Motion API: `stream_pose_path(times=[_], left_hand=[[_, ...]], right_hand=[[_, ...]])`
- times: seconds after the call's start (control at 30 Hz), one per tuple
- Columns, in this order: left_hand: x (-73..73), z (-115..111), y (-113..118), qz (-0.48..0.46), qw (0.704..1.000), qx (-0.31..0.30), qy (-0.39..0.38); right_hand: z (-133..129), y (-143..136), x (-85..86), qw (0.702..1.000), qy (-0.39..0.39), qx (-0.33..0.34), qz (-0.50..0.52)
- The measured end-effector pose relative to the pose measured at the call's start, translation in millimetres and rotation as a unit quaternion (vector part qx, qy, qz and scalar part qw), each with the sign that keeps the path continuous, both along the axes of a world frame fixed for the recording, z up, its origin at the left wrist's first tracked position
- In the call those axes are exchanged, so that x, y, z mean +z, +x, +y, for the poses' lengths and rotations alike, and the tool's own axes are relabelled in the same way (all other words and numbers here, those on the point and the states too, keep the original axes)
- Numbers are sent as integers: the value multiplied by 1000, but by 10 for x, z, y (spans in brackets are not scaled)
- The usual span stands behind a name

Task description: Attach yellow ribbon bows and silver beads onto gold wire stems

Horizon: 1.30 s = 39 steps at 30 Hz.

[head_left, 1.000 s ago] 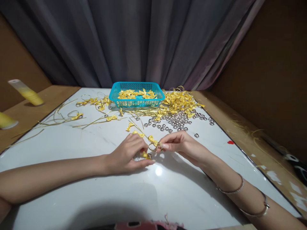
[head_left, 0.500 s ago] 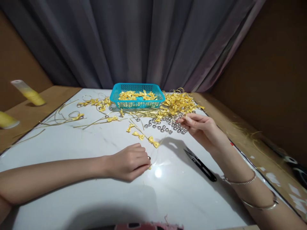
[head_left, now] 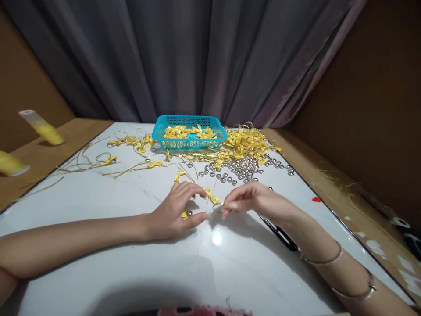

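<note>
My left hand [head_left: 176, 210] is over the middle of the white table, thumb and index finger spread apart. A yellow ribbon bow [head_left: 184, 214] with a silver bead [head_left: 189, 213] shows inside it, seemingly held by the curled fingers, which are mostly hidden. A thin pale thread [head_left: 207, 205] runs by the left fingertips toward my right hand [head_left: 246, 199], whose thumb and fingers pinch it. Another yellow bow [head_left: 212, 196] lies just beyond, between the hands. Black thread snips [head_left: 279, 235] rest on the table, partly covered by my right hand and forearm.
At the back stands a blue basket [head_left: 190, 143] holding yellow bows. Right of it are a heap of bows [head_left: 245, 141] and scattered silver beads [head_left: 245, 169]. Gold cords [head_left: 79, 166] lie at left, beside yellow spools [head_left: 46, 131]. Scissors [head_left: 403, 226] lie at the far right.
My right hand has come down and left from above the beads, close to my left hand. My left hand has opened from a fist, thumb and index apart, showing the bow and bead.
</note>
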<state>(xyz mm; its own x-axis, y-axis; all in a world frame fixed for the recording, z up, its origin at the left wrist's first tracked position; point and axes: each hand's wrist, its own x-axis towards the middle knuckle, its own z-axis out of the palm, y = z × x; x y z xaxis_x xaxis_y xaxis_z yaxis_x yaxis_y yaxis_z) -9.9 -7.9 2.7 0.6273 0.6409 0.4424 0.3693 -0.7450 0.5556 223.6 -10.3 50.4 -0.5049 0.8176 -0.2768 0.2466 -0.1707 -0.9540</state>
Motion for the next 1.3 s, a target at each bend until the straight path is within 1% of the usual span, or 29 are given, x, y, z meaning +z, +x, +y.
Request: stream_pose_path(times=[0.03,0.13,0.23,0.33,0.4,0.47,0.53,0.67,0.8,1.07,1.2,1.3], left_hand=[[3,-4,6,-2,1000,-14,-21],[13,-20,26,9,993,-71,-90],[32,-22,37,16,978,-122,-167],[64,-7,35,1,954,-163,-252],[86,1,31,-12,937,-184,-296],[101,1,26,-21,924,-201,-324],[102,-5,24,-24,919,-205,-336],[85,-23,25,-13,924,-190,-331],[75,-34,24,3,924,-197,-328],[41,-42,27,16,933,-220,-283],[14,-35,6,-1,929,-207,-307],[13,-31,1,-15,925,-200,-323]], right_hand=[[-46,-84,-16,999,-14,35,-9],[-120,-230,-75,997,-32,72,-16],[-129,-241,-105,997,-24,74,-12],[-126,-214,-92,996,-26,80,2],[-129,-204,-81,995,-33,92,14],[-133,-202,-82,994,-33,101,11],[-135,-203,-92,994,-31,102,-2],[-136,-203,-105,992,-47,115,-21],[-140,-203,-100,990,-54,129,-32],[-152,-226,-102,984,-51,164,-45],[-146,-211,-86,985,-44,161,-42],[-140,-206,-77,987,-16,151,-50]])
